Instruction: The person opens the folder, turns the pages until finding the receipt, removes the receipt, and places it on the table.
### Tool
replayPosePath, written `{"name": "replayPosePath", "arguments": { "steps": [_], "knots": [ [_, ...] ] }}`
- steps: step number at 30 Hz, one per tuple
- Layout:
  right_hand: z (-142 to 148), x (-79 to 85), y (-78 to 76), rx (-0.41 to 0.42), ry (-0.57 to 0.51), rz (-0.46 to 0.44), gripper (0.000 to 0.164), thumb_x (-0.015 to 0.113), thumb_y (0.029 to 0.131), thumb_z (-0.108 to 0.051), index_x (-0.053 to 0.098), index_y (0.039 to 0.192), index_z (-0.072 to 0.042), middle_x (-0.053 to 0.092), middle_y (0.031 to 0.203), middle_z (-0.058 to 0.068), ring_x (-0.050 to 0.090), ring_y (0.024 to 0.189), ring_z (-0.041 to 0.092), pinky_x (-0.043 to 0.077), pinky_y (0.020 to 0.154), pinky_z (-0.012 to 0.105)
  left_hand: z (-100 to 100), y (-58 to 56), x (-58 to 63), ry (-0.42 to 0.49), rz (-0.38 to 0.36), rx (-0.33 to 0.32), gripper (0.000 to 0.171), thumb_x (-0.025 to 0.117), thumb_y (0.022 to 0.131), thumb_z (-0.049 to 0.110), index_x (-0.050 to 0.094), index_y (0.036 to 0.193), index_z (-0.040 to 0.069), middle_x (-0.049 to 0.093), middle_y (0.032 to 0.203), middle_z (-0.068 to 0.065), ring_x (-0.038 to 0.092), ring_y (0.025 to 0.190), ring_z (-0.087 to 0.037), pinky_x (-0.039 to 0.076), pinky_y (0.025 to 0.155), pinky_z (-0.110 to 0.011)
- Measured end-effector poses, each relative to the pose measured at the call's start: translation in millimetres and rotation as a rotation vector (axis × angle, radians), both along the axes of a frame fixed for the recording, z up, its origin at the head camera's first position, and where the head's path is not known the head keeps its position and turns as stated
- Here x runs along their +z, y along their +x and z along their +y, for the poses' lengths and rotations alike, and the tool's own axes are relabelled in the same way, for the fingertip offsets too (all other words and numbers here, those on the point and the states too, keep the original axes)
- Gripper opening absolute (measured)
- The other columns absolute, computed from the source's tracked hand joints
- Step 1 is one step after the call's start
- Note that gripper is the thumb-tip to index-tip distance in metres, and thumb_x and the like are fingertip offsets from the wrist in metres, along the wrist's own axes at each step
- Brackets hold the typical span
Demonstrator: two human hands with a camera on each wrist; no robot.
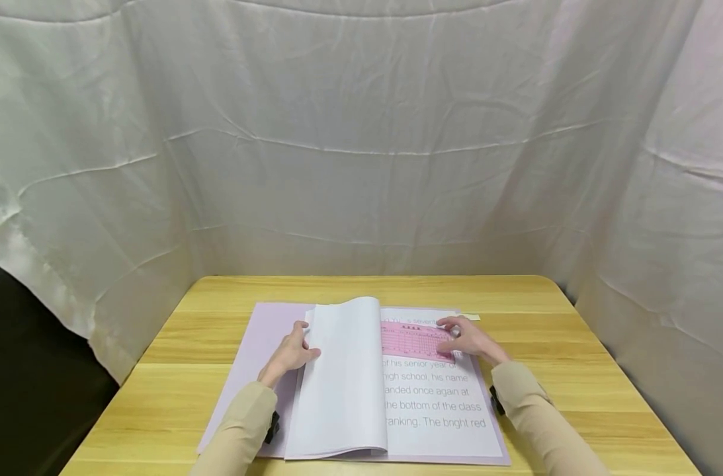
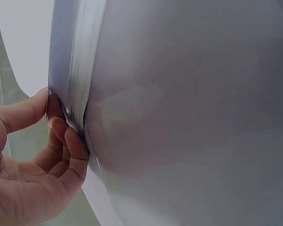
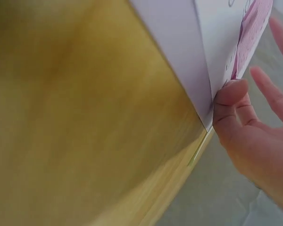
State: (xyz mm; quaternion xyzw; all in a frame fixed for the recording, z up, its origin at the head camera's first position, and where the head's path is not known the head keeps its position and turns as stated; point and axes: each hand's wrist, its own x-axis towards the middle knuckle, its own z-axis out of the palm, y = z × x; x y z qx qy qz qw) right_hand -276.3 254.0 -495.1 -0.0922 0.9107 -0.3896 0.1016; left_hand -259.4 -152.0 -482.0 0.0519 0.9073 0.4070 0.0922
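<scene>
A large book with a lilac cover (image 1: 274,330) lies spread on the table. My left hand (image 1: 288,355) holds the left edge of its turned-over white pages (image 1: 343,377); in the left wrist view the thumb and curled fingers (image 2: 76,150) grip the page edges. A pink slip printed with a grid (image 1: 415,340) lies across the upper part of the right page (image 1: 435,433), its left end at the bulging pages. My right hand (image 1: 471,340) rests at the slip's right end, thumb on it, other fingers spread in the right wrist view.
The wooden table (image 1: 575,370) extends around the book. A small pale paper piece (image 1: 471,317) shows by the book's upper right corner. Grey-white cloth (image 1: 361,185) hangs behind the table and along both sides. Dark devices (image 1: 272,428) are strapped at both wrists.
</scene>
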Motion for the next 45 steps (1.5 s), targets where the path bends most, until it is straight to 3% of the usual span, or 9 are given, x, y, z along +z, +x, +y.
{"name": "replayPosePath", "arguments": {
  "steps": [4, 7, 11, 16, 19, 32, 45],
  "knots": [
    [-0.5, -0.3, -4.1, 0.064, 0.037, 0.052, 0.064, 0.084, 0.076, -0.015, 0.059, 0.13, 0.008, 0.058, 0.126, 0.031, 0.053, 0.118, 0.045, 0.045, 0.102, 0.06, -2.4, -1.0, -3.5, -0.002, -0.003, -0.006, 0.07, 0.069, 0.091, 0.005, 0.03, 0.147, -0.009, 0.058, 0.093, -0.014, 0.058, 0.08, -0.023, 0.054, 0.079, -0.041],
    [-1.5, -1.0, -5.4, 0.06, 0.044, 0.041, 0.064, 0.085, 0.075, -0.015, 0.06, 0.129, 0.007, 0.057, 0.125, 0.031, 0.051, 0.119, 0.046, 0.04, 0.106, 0.065, -2.4, -0.9, -5.4, -0.014, 0.005, -0.002, 0.069, 0.07, 0.09, 0.004, 0.032, 0.146, -0.008, 0.058, 0.094, -0.016, 0.059, 0.081, -0.024, 0.055, 0.079, -0.042],
    [-3.9, -0.6, -4.7, 0.004, 0.043, -0.012, 0.063, 0.085, 0.075, -0.014, 0.059, 0.13, 0.002, 0.052, 0.123, 0.026, 0.052, 0.113, 0.04, 0.042, 0.103, 0.06, -1.1, 0.0, -6.4, -0.025, 0.011, 0.01, 0.068, 0.072, 0.089, 0.004, 0.035, 0.145, -0.007, 0.061, 0.097, -0.018, 0.062, 0.082, -0.025, 0.056, 0.078, -0.042],
    [-5.8, 2.7, -5.2, -0.022, 0.048, -0.033, 0.059, 0.084, 0.076, -0.013, 0.058, 0.128, 0.0, 0.049, 0.119, 0.023, 0.052, 0.103, 0.033, 0.045, 0.088, 0.042, 0.5, 0.8, -4.6, -0.028, 0.018, 0.019, 0.066, 0.072, 0.089, 0.004, 0.036, 0.143, -0.008, 0.062, 0.096, -0.019, 0.062, 0.08, -0.025, 0.056, 0.075, -0.04],
    [-6.3, 3.3, -7.4, -0.033, 0.058, -0.04, 0.057, 0.084, 0.077, -0.013, 0.058, 0.126, -0.002, 0.048, 0.118, 0.023, 0.051, 0.101, 0.032, 0.043, 0.085, 0.037, 1.5, 0.5, -3.5, -0.036, 0.025, 0.026, 0.065, 0.072, 0.088, 0.004, 0.037, 0.142, -0.009, 0.062, 0.094, -0.017, 0.061, 0.078, -0.023, 0.055, 0.072, -0.037],
    [-10.1, -0.1, -10.3, -0.078, 0.102, -0.072, 0.05, 0.086, 0.076, -0.013, 0.059, 0.117, -0.004, 0.046, 0.116, 0.021, 0.049, 0.101, 0.033, 0.044, 0.086, 0.041, 2.0, 0.2, -7.9, -0.047, 0.035, 0.031, 0.06, 0.074, 0.087, 0.004, 0.043, 0.137, -0.008, 0.058, 0.088, -0.012, 0.056, 0.074, -0.02, 0.048, 0.066, -0.028],
    [-9.4, -0.2, -11.4, -0.055, 0.119, -0.081, 0.046, 0.084, 0.077, -0.013, 0.06, 0.115, -0.009, 0.046, 0.117, 0.023, 0.051, 0.101, 0.036, 0.047, 0.085, 0.044, 3.4, 1.4, -7.2, -0.055, 0.048, 0.024, 0.06, 0.074, 0.087, 0.003, 0.044, 0.137, -0.01, 0.057, 0.087, -0.012, 0.054, 0.073, -0.02, 0.047, 0.064, -0.027]
  ]
}}
